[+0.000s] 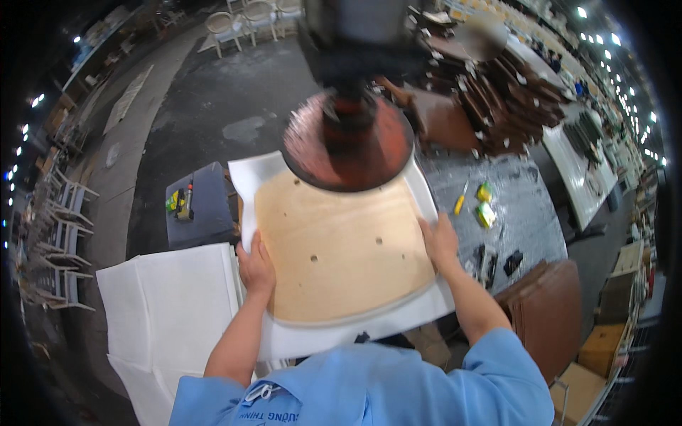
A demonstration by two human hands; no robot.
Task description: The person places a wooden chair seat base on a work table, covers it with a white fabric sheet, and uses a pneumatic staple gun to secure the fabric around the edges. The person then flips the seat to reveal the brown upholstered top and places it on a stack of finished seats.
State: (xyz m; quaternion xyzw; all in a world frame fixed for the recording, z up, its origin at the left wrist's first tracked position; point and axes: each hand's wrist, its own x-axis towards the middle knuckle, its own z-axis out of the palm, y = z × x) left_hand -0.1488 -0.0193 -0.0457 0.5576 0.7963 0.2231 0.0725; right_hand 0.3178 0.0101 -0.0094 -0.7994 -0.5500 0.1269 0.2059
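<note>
Blue sleeves [369, 387] of our work shirt fill the lower edge, nearest the lens; both forearms run up from them.

Left hand [256, 266]: fingers curled over the left edge of the plywood seat board [341, 248], palm down, gripping that edge together with the white foam sheet [355, 334] beneath it.

Right hand [440, 241]: laid on the board's right edge, fingers bent over it, holding board and foam together.

Plywood seat board: flat, pale, with several small holes, lying between our two hands and directly ahead of us. White foam sheet: under the board, showing as a margin on every side, widest at the near edge.

Round reddish press disc [348, 142]: hanging over the board's far edge; we cannot tell whether it touches, as it is blurred.

Stack of white foam pieces [167, 305]: just beside our left arm. Small dark stand [202, 202]: beyond the stack, carrying a tool.

Worktable [511, 206]: to the right, with yellow packets [485, 204] and small dark objects. Brown chair parts [504, 99]: piled well beyond.
</note>
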